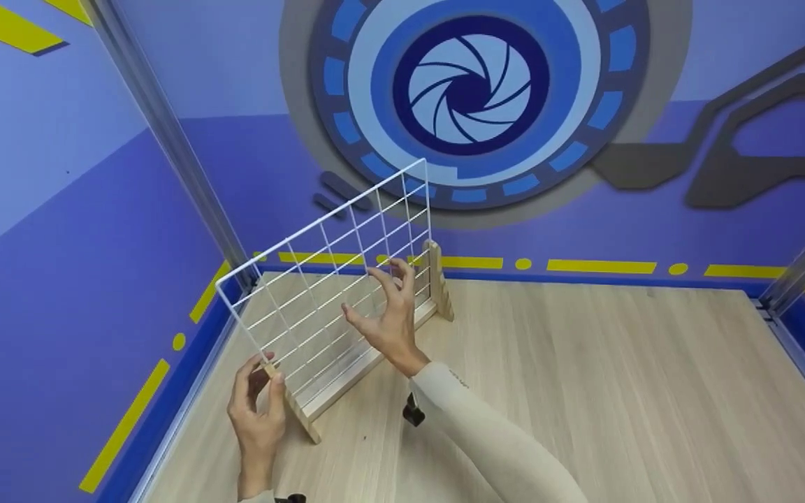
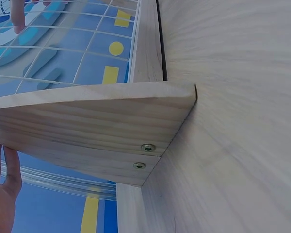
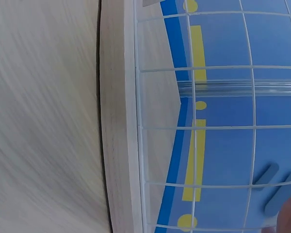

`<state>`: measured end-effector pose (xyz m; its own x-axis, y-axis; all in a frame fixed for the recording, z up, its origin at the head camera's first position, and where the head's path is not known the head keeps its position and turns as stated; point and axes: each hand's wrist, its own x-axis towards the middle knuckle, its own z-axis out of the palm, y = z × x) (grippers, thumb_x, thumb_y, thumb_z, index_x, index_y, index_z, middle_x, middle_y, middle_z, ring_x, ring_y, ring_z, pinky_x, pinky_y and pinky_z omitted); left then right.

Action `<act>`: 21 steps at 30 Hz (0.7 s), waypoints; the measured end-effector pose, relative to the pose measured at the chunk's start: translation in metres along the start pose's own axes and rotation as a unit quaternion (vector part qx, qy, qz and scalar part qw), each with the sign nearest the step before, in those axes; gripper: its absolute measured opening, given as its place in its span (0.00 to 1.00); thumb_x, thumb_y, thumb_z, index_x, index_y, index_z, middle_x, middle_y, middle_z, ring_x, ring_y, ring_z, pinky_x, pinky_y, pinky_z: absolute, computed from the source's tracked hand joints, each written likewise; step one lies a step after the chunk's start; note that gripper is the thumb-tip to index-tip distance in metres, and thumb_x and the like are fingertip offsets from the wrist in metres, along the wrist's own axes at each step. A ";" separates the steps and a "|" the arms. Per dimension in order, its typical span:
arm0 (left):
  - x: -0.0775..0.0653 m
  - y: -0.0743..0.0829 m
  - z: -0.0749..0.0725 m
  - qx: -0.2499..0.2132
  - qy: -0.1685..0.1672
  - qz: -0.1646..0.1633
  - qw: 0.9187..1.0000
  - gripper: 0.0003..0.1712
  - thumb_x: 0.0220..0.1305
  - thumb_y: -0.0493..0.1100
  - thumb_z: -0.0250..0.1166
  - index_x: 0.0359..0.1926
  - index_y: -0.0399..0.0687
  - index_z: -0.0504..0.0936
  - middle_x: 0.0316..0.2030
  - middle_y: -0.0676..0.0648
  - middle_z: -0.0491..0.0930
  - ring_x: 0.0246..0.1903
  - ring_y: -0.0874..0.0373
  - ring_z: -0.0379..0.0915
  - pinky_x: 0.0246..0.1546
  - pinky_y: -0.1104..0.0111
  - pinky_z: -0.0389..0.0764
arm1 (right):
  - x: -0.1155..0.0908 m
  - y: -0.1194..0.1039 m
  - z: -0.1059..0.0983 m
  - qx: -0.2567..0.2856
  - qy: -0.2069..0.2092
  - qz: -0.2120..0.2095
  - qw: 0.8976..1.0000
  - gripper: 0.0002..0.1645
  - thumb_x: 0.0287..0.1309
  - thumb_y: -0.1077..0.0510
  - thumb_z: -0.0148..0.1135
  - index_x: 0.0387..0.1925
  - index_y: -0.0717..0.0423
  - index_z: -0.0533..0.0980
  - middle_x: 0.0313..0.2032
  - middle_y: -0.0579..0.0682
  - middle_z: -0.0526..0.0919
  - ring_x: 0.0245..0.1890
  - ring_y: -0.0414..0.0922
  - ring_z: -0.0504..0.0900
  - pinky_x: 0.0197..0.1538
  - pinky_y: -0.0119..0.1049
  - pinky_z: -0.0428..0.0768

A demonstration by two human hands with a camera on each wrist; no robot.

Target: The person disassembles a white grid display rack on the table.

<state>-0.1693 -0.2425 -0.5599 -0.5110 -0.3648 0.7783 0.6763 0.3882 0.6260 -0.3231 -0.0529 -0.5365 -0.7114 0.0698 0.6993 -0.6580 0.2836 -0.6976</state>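
Note:
A white wire grid (image 1: 322,222) stands upright and slanted across the table in a pale wooden stand. The stand has a left end piece (image 1: 299,411), a right end piece (image 1: 436,283) and a bottom rail (image 1: 343,388). My left hand (image 1: 257,419) pinches the upper part of the left end piece between thumb and fingers. In the left wrist view, two metal screws (image 2: 148,147) show low on that end piece (image 2: 87,121). Held in front of the grid near its right half, my right hand (image 1: 392,318) has its thumb and fingers spread apart, holding nothing.
The stand rests on a light wood-grain table (image 1: 584,377). A blue wall (image 1: 249,168) with a large printed round emblem rises behind, and another wall (image 1: 60,314) closes the left side. Metal posts (image 1: 172,147) mark the corners.

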 end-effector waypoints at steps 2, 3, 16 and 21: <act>0.000 0.000 0.000 0.001 -0.001 0.001 1.000 0.24 0.57 0.12 0.62 0.56 0.13 0.75 0.48 0.21 0.82 0.48 0.62 0.85 0.56 0.75 0.84 | 0.000 -0.001 0.001 0.004 0.004 0.002 1.000 0.39 0.41 0.53 0.88 0.58 0.51 0.82 0.69 0.59 0.67 0.68 0.60 0.72 0.68 0.54 0.77; 0.000 -0.001 0.000 0.002 -0.001 0.001 1.000 0.24 0.56 0.12 0.62 0.56 0.13 0.74 0.48 0.18 0.80 0.48 0.62 0.85 0.57 0.75 0.84 | 0.000 -0.002 0.001 0.005 0.005 0.003 1.000 0.39 0.41 0.53 0.88 0.58 0.51 0.82 0.69 0.59 0.67 0.68 0.61 0.72 0.69 0.54 0.77; -0.007 -0.021 0.000 -0.009 0.012 0.017 1.000 0.24 0.54 0.11 0.61 0.55 0.12 0.74 0.47 0.19 0.80 0.49 0.60 0.86 0.56 0.74 0.84 | 0.000 -0.006 0.001 0.006 0.002 0.024 1.000 0.39 0.40 0.54 0.88 0.58 0.50 0.83 0.69 0.58 0.67 0.69 0.57 0.71 0.69 0.53 0.78; -0.011 -0.037 -0.003 -0.005 0.017 0.019 1.000 0.27 0.53 0.10 0.62 0.57 0.13 0.75 0.48 0.19 0.81 0.50 0.58 0.87 0.56 0.74 0.84 | 0.005 -0.011 0.001 0.001 0.002 0.020 1.000 0.40 0.40 0.54 0.88 0.59 0.49 0.83 0.69 0.57 0.67 0.69 0.57 0.71 0.69 0.52 0.77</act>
<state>-0.1874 -0.2550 -0.5917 -0.4669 -0.3794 0.7988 0.6999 0.3936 0.5960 -0.3195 -0.0560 -0.5261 -0.7357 0.0857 0.6718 -0.6297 0.2787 -0.7251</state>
